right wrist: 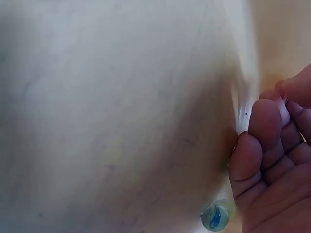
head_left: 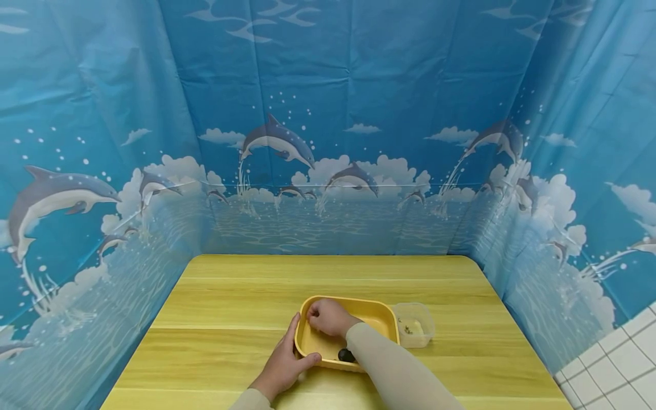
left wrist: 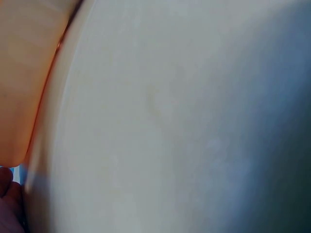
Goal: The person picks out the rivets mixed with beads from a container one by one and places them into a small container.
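A shallow yellow plastic basin (head_left: 328,344) sits on the table. My left hand (head_left: 284,361) holds its near left corner from outside, thumb along the front and fingers along the left wall. In the left wrist view, fingertips (left wrist: 9,187) show below an orange-tinted wall. My right hand (head_left: 329,318) is inside the basin near its left wall, fingers curled and thumb close to the index fingertip; I cannot tell what, if anything, it pinches. A clear glass marble (right wrist: 215,217) with a blue swirl shows below the curled fingers (right wrist: 265,124). A black rounded object (head_left: 346,355) lies at the basin's front.
A clear plastic container (head_left: 420,340) with several small items stands against the basin's right side. The wood-grain table (head_left: 220,319) is enclosed on its back and sides by a blue dolphin-print curtain (head_left: 318,228). White tiles (head_left: 615,364) show at the lower right.
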